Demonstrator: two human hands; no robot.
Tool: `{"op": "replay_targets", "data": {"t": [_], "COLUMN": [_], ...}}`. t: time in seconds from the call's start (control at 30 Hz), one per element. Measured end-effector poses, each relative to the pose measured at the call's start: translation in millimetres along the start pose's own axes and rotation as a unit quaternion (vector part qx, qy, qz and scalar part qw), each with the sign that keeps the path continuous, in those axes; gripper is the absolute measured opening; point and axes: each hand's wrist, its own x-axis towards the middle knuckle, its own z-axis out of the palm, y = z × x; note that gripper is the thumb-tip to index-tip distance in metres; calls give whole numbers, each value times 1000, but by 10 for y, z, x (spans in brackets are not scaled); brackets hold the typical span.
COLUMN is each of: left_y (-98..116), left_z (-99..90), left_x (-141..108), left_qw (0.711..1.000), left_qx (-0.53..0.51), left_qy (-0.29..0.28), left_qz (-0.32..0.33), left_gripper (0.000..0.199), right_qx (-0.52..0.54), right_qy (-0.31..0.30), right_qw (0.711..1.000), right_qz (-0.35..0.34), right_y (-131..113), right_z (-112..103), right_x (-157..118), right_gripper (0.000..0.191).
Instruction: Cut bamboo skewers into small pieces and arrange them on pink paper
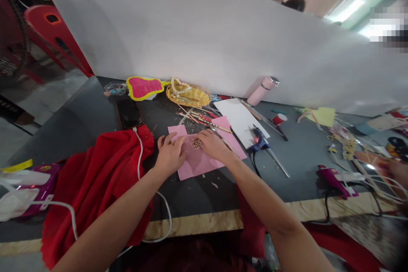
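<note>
In the head view, the flat pink paper sheet [198, 169] lies under and between the hands, with small pale-brown pieces [196, 144] beside the right fingers. Light, even pressure from both sides should keep the pieces together. The left hand [170, 154] and right hand [213, 143] angle inward, fingers bent, fairly narrow; whether they pinch paper, I cannot tell.
</note>
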Motion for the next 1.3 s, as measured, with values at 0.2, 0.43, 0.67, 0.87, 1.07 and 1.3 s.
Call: {"op": "replay_targets", "data": {"t": [0.2,0.43,0.67,0.87,1.07,1.3], "left_y": [49,48,69,115,251,263], "left_z": [-36,-51,-68,-78,-55,-14], "left_x": [-23,-44,-47,-65,-63,-20], "left_qw": [999,999,998,994,984,983], "left_qx": [33,44,38,62,116,150], "left_qy": [2,-9,-21,-43,-77,-31], "left_qz": [14,26,45,81,108,103], "left_gripper": [42,40,24,22,31,33], "right_qx": [-9,14,25,56,94,113], "right_qy": [3,85,231,242,231,245], "right_qw": [1000,996,964,956,958,952], "right_qz": [28,32,131,153,139,147], "right_y": [-53,-21,375,471,413,449], "right_z": [20,-55,31,94,53,106], "right_x": [-141,-395,-790,-826,-823,-823], "right_gripper": [42,40,31,27,25,24]}}
